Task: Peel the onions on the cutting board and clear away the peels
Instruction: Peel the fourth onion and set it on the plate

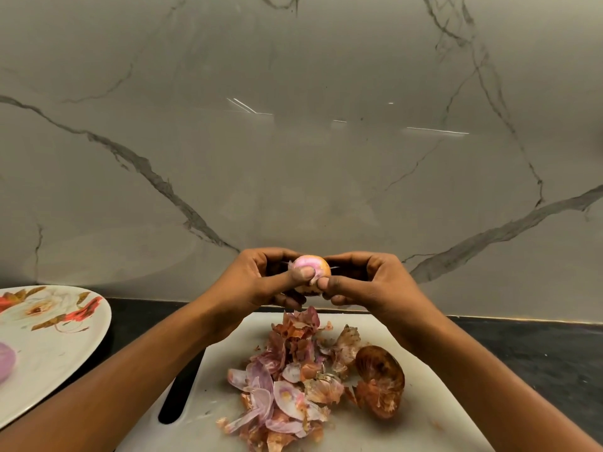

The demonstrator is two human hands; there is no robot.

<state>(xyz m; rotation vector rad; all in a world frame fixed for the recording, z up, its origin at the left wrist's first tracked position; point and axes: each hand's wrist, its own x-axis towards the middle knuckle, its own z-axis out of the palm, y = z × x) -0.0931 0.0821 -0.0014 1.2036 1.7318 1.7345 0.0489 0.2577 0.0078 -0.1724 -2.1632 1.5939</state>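
A white plate with a red and gold flower print [49,370] sat on the dark counter [538,347] at the left, with a peeled pale purple onion [5,362] on it, cut off by the frame's edge. Right of it, the left hand [261,278] gripped the small, half-peeled pink onion [310,269], thumb pressed on its near face and fingers curled behind. This onion was held in the air above the far edge of the white plastic cutting board [424,402], directly between the two hands. Its long axis seemed to run left to right, a thin tip showing at each side. The right hand [368,282] pinched a loose flap of skin at the onion's near lower right, so that hand was placed to pull the flap off, probably rightward and down. Below on the board lay the heap of papery pink and brown peels [287,380] and, just right of it, an unpeeled brown onion [380,381].
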